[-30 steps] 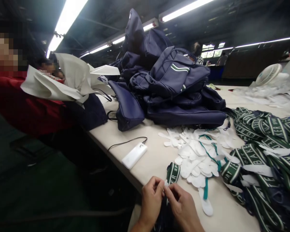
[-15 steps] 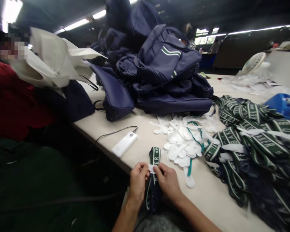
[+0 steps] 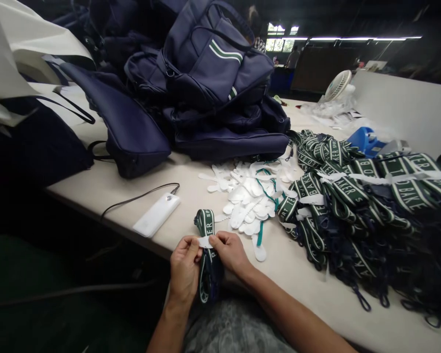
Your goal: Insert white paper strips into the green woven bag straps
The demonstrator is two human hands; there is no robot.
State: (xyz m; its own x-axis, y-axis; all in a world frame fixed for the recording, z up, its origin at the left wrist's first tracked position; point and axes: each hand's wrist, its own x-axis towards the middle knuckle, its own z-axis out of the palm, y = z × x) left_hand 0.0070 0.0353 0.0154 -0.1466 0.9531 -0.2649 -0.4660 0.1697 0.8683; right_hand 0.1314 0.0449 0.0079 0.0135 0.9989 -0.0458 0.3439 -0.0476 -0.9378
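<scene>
A folded green and navy strap with white lettering point(image 3: 206, 220) stands at the table's front edge, its lower loops hanging below my fingers. Across its middle lies a white strip point(image 3: 205, 242). My left hand point(image 3: 185, 264) pinches the strip's left end between thumb and fingers. On the other side my right hand point(image 3: 230, 249) is closed, thumb and fingertips on the strip's right end and against the strap. Just beyond the hands is a heap of white strips point(image 3: 248, 201) with some green ribbon on it.
Bundled lettered straps point(image 3: 353, 196) cover the right side. Navy bags point(image 3: 206, 73) are piled at the back. A white phone-like device point(image 3: 157, 214) with a cable lies left of my hands. Farther right are a blue dispenser point(image 3: 365, 141) and a small fan point(image 3: 338, 85).
The view has turned to the right, so things appear farther left. The white strip now lies flatter across the strap, with both hands still on it. The person in red has left the view.
</scene>
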